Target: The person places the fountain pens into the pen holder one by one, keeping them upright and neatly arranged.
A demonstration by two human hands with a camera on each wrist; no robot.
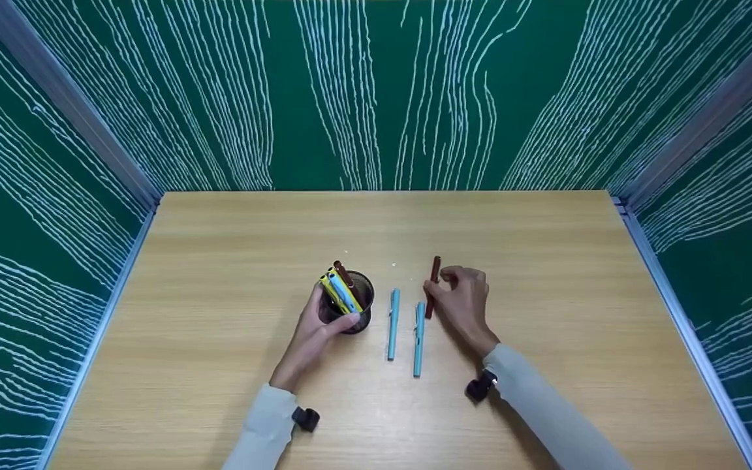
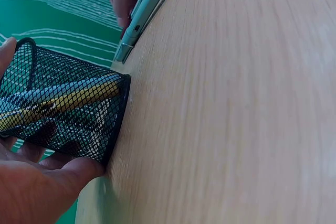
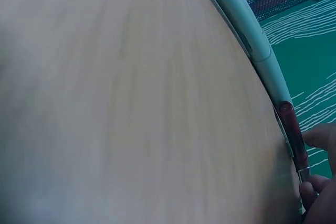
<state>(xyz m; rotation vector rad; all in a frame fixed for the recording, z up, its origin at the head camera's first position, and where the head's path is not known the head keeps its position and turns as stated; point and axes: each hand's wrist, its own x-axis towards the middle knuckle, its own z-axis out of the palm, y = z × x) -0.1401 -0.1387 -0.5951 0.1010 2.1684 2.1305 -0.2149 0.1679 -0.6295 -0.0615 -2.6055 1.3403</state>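
Note:
My left hand (image 1: 314, 333) grips a black mesh pen cup (image 1: 364, 320), thumb at the near rim and the other fingers around its far-left side. Yellow, light-blue and dark brown pens (image 1: 343, 290) lean inside it; in the left wrist view they show through the mesh (image 2: 63, 98). My right hand (image 1: 464, 300) pinches a dark red-brown pen (image 1: 435, 269) lying on the table, thumb on its left side and index finger on its right. In the right wrist view, fingertips are at the red-brown pen (image 3: 294, 132).
Two teal pens, one (image 1: 393, 326) nearer the cup and another (image 1: 419, 343) closer to me, lie between my hands on the wooden table (image 1: 219, 261). Green panels with white wavy lines (image 1: 389, 98) stand behind the table and at both sides.

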